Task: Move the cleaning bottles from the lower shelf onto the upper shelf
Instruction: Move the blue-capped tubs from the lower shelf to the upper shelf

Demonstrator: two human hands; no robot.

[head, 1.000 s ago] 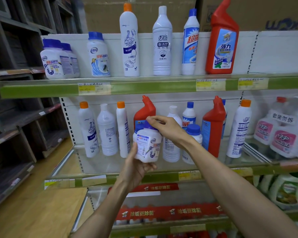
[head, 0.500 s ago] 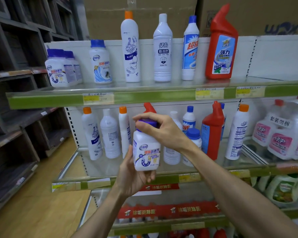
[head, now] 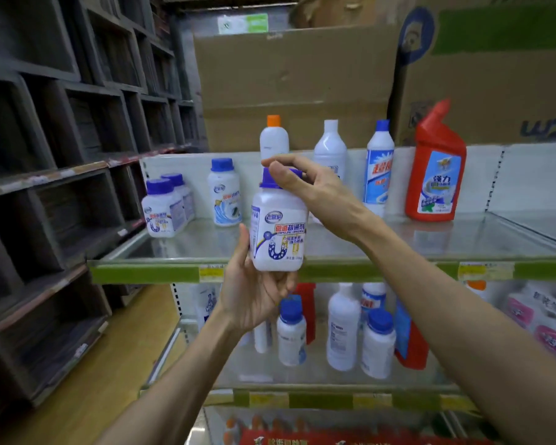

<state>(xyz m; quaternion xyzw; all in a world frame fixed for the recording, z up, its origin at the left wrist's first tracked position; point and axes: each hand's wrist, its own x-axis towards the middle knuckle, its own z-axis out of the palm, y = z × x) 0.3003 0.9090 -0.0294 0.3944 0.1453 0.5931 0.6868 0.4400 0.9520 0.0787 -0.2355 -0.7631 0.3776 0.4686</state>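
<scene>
Both hands hold a squat white bottle (head: 279, 234) with a blue cap, upright, in front of the upper shelf's green front edge (head: 350, 271). My left hand (head: 254, 293) cups its base and side from below. My right hand (head: 305, 191) grips the cap from above. On the upper shelf stand several bottles: two squat white ones (head: 162, 208) at the left, another (head: 224, 195) beside them, tall white ones (head: 330, 149) behind my hands and a red one (head: 435, 175). The lower shelf (head: 334, 398) holds several white and red bottles (head: 342, 329).
Cardboard boxes (head: 296, 81) stand above and behind the upper shelf. Dark wooden shelving (head: 45, 187) runs along the left, with a wooden floor (head: 103, 364) between. Pink-labelled jugs (head: 546, 322) sit at the lower right. A bare stretch of upper shelf (head: 398, 239) lies right of my hands.
The held bottle has risen from in front of the lower shelf to the level of the upper shelf's edge. Both hands kept their hold, and my view tilted upward.
</scene>
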